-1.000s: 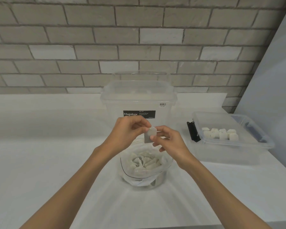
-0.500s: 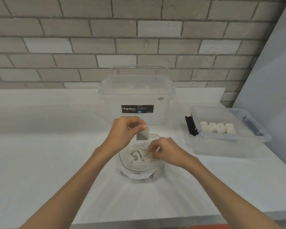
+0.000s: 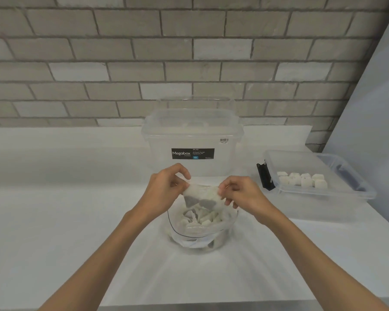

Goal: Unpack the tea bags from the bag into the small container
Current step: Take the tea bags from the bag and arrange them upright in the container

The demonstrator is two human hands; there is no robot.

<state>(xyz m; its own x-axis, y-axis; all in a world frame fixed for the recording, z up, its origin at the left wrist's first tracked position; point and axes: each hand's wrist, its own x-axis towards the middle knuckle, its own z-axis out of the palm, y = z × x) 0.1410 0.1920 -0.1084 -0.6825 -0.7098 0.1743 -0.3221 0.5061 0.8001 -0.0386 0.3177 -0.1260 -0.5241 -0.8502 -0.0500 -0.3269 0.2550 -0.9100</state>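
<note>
White tea bags [image 3: 201,197] sit pinched in the left hand [image 3: 164,190] and right hand [image 3: 243,194]; few are in the small container [image 3: 323,206], many in the bag [image 3: 197,242].

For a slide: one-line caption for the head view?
Left hand and right hand pinch tea bags over the open bag, small container at right.

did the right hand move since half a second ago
Yes: the right hand lifted up from the mouth of the bag and now pinches tea bags above it.
</note>
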